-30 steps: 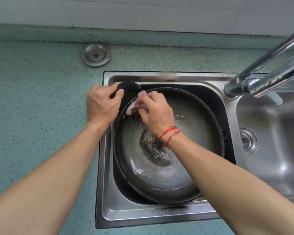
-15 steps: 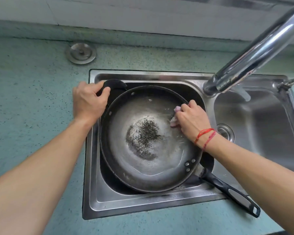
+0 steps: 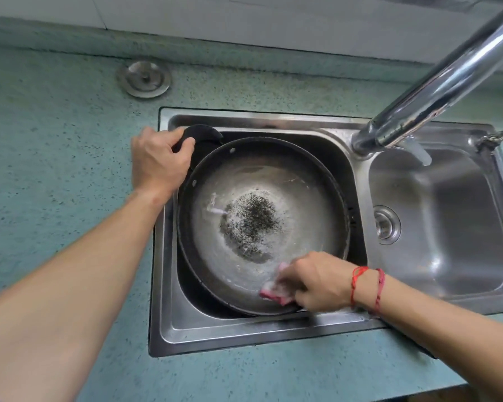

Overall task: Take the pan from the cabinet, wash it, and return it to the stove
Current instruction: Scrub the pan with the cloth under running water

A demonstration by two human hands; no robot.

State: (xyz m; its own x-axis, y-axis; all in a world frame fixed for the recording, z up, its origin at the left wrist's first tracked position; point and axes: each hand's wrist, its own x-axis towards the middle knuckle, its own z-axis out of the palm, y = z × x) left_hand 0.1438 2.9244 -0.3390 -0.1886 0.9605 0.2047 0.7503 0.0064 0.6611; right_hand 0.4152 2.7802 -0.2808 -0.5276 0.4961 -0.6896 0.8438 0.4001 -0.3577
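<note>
Pinches a pink sponge (image 3: pixel 273 293) in the right hand (image 3: pixel 317 281) against the near rim of the pan (image 3: pixel 308 198), in the left basin of the sink (image 3: pixel 244 335). Looks stiff, probably heavyish and soap-slick. At the basin's far left corner, grips the black side handle (image 3: pixel 204 134) with the left hand (image 3: pixel 160 161): safest hold there

Teal speckled countertop (image 3: pixel 55 158), pale tiled wall (image 3: pixel 244 21), steel double sink (image 3: pixel 273 335), chrome faucet (image 3: pixel 447 74), round metal cap (image 3: pixel 144 79)
</note>
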